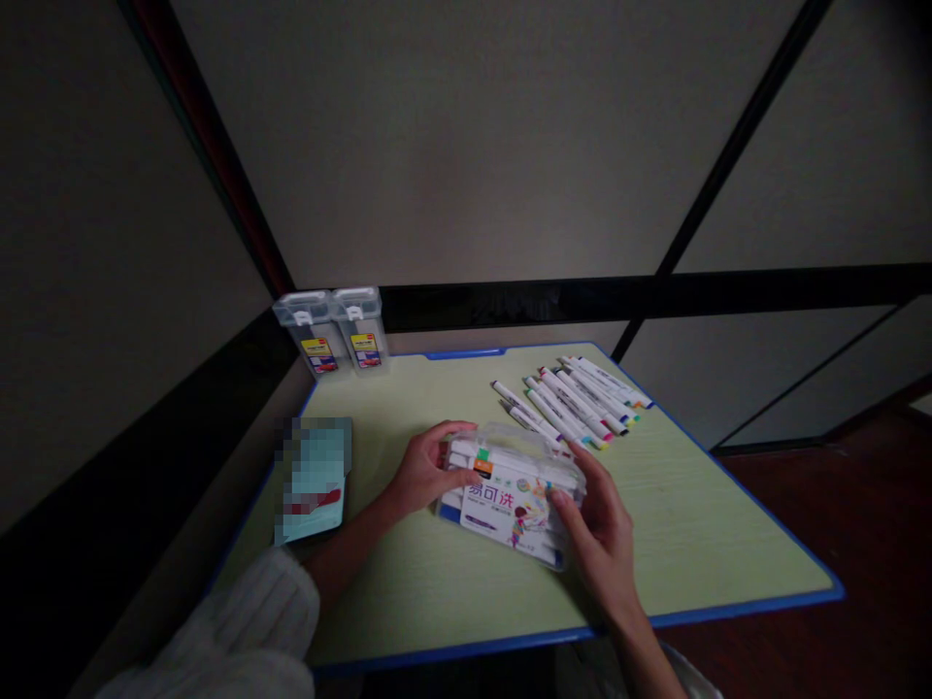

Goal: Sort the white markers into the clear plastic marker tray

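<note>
Between my two hands is a clear plastic marker case [510, 500] with a handle on its far side and a printed label facing up. White markers show inside it. My left hand [431, 474] grips its left end, thumb on top of the label. At the right end my right hand [598, 515] holds on too, thumb pressed on the lid and fingers behind the edge. Just beyond the case lies a row of loose white markers [575, 400] with coloured ends. Whether the case touches the table is hard to see.
Two clear lidded containers [360, 335] with yellow labels stand at the table's far left corner, by the wall. A phone [316, 481], partly blurred out, lies near the left edge. The light table [699, 524] has a blue rim and meets panelled walls.
</note>
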`<state>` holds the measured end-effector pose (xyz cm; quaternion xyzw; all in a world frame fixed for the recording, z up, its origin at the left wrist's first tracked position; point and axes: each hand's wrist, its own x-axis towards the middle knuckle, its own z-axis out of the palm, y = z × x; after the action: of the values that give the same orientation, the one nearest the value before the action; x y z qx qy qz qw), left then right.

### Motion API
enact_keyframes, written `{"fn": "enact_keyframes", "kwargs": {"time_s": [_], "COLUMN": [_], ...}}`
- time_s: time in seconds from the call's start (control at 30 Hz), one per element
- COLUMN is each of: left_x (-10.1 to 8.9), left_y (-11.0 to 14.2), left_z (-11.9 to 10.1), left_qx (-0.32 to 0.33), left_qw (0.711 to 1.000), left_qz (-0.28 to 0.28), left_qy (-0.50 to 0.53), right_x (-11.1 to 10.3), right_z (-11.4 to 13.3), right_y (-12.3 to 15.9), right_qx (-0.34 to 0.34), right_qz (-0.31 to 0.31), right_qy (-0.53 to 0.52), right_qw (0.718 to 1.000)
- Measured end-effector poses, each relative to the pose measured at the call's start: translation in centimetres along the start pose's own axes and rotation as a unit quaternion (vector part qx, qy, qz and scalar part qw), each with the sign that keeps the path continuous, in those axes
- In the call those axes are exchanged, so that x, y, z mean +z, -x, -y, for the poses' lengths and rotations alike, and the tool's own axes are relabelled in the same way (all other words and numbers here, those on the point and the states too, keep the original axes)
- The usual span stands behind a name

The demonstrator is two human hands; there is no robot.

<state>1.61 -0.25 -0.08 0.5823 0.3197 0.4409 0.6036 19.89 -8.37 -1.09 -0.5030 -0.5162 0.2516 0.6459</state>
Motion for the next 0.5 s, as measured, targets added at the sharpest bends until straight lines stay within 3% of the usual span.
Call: {"fn": "enact_keyframes", "kwargs": {"time_s": [0.5], "left_x": [0.52], "left_y": [0.29], "left_z": [-0.63], "left_qx": [0.033], "left_qw": [0.999], "left_qz": [-0.02], "left_qy": [-0.007], "right_x": [0.08], "right_z": [0.11], "right_y": [-0.01], "right_qx": [-0.018], "right_qz": [0.0], "right_qy": [-0.005], "right_qw": [1.0]}}
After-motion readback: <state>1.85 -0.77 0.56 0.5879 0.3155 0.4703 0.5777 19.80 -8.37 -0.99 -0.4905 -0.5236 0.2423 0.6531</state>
